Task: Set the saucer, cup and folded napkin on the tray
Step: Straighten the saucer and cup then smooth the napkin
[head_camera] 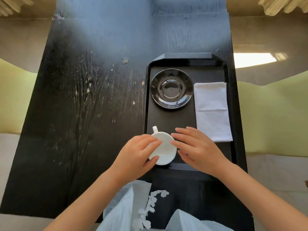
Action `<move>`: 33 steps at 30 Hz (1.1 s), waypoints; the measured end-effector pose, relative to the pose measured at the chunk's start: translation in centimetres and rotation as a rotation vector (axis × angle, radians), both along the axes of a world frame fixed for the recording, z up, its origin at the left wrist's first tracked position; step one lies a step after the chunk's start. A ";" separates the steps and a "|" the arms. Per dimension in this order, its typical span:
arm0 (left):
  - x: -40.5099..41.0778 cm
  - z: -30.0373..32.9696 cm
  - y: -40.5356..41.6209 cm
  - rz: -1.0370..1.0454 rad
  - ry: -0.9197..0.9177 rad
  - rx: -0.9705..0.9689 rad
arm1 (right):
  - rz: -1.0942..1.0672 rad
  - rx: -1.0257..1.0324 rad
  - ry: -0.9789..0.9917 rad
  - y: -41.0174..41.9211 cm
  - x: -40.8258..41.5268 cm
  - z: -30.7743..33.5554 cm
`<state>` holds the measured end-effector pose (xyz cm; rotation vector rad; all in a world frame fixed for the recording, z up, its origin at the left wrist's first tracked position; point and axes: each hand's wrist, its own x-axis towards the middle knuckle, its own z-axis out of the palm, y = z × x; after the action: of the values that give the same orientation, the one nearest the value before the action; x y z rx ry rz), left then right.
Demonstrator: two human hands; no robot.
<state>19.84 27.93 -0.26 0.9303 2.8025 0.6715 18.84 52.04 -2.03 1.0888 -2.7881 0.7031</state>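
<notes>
Black wood grain covered the long table (80, 100) in the head view, and a black tray (232, 104) sat on its right half, running from about one o'clock down toward the centre of the frame. On the tray's far end lay a glossy black saucer (171, 88), empty, with a folded white napkin (212, 110) just beside it at three o'clock, lying flat along the tray's right wall.

At the tray's near left corner, at seven o'clock from the saucer, a white cup (164, 150) was held between both hands, its handle pointing away toward eleven o'clock. Whether it touched the tray floor could not be told. The left hand (135, 157) gripped the cup's left side, fingers curled over the rim and thumb pressed against the near wall. The right hand (197, 150) came in from the other side with fingers loosely extended, their tips touching the cup's right edge. Pale blue embroidered fabric (133, 207) showed at six o'clock.
</notes>
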 end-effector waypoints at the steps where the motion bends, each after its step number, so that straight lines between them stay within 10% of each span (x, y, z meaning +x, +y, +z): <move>1: 1.2 -0.2 0.0 -0.028 -0.010 0.000 | 0.050 -0.005 0.012 -0.1 0.6 0.0; 18: 2.3 -2.0 -0.1 -0.094 0.078 -0.004 | 0.181 0.069 0.180 -0.9 0.9 -1.0; 33: -3.1 -1.6 2.2 -0.100 0.146 -0.037 | -0.113 0.046 0.159 -0.1 -0.7 -0.7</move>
<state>16.72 30.09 -1.84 1.1481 2.8576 0.5576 18.18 51.90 -2.68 0.9409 -2.7164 0.5184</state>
